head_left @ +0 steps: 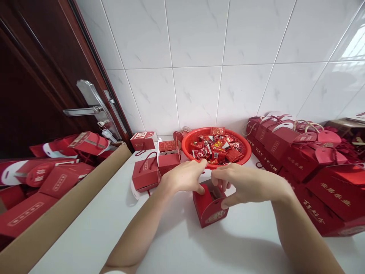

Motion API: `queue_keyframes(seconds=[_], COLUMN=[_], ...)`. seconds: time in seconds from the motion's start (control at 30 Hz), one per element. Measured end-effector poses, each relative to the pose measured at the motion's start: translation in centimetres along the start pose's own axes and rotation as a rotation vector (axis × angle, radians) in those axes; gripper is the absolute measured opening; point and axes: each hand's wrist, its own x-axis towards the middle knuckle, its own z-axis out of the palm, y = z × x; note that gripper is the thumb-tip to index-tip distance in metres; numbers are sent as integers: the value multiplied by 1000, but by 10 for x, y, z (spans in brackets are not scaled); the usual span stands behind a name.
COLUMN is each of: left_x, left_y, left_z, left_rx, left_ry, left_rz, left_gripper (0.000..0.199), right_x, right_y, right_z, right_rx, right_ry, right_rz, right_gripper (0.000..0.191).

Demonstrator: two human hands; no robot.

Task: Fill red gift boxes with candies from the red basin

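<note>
Surface: a smooth white surface (85, 239) runs up to a wall of glossy white marbled tiles (196, 34).
Room: a dark reddish-brown door (34, 76) with a silver metal handle (82, 111) stands at left, behind a brown cardboard carton (71, 203) of red boxes; more red gift boxes (288, 152) are stacked at right.
Basket: a round red plastic basket (186, 149) of red-wrapped sweets (218, 146) sits by the wall.
Box in hand: a small red cardboard box (211, 219) stands upright mid-surface, just in front of the basket.
Direction: opening up, rounded, labelled near face towards the person, turned slightly right; long axis unclear beneath the hands.
Right grip: the right hand (245, 183) grasps the box's right edge.
Left grip: the left hand's (184, 176) thumb touches the left side; I cannot tell whether it clenches.
</note>
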Motion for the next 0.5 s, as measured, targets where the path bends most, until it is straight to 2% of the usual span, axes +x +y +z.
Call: queue_keyframes(seconds=[0.17, 0.33, 0.43, 0.5], left_x=[3, 3, 0, -2], left_y=[0, -5, -6, -6], left_z=[3, 1, 0, 0], left_rx=[27, -42, -43, -50], left_ry=[10, -92, -123, -142], left_rz=[55, 220, 241, 201], left_gripper=[35, 27, 25, 22], right_x=[11, 18, 22, 25], right_y=[-3, 0, 3, 6], right_z=[4, 5, 7, 9], right_rx=[-47, -57, -139, -198], right_ry=[-146, -140, -115, -93], right_rz=[-16, -24, 95, 197], right_gripper=[30, 23, 13, 19])
